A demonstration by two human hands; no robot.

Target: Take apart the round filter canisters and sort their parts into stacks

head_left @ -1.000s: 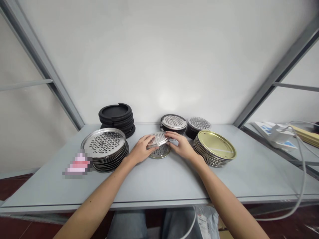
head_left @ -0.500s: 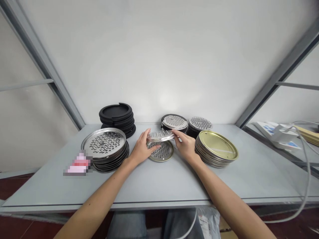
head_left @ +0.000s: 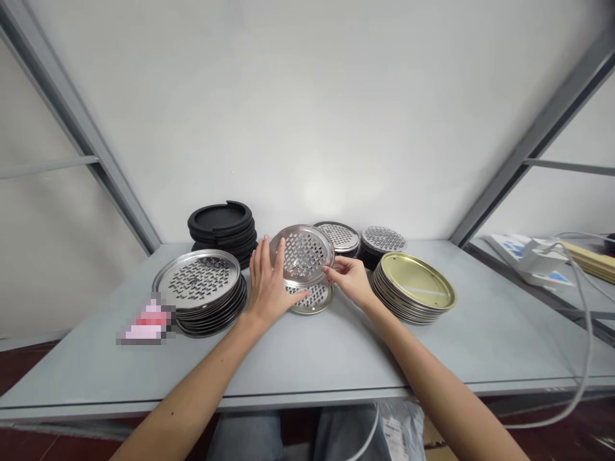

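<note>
A round metal grater disc (head_left: pixel 303 255) is tilted up above the table, its perforated face towards me. My right hand (head_left: pixel 354 279) pinches the disc's right edge between thumb and fingers. At the disc's left edge is my left hand (head_left: pixel 269 280), open with fingers stretched up and thumb out; whether it bears on the rim I cannot tell. Below the raised disc, a second grater disc (head_left: pixel 312 299) with a gold-toned rim lies on the table, partly covered from view by the first disc and my left thumb.
A stack of grater discs (head_left: pixel 196 282) stands left, with black rings (head_left: pixel 221 221) piled behind. Gold-coloured round lids (head_left: pixel 418 282) are stacked right. At the back are two black-sided piles topped by grater discs (head_left: pixel 342 237). A white cable (head_left: pixel 587 333) hangs at the right edge.
The held grater disc was lifted off the lower one and tipped upright. My left fingers have straightened along its left side, while my right hand keeps its pinch.
</note>
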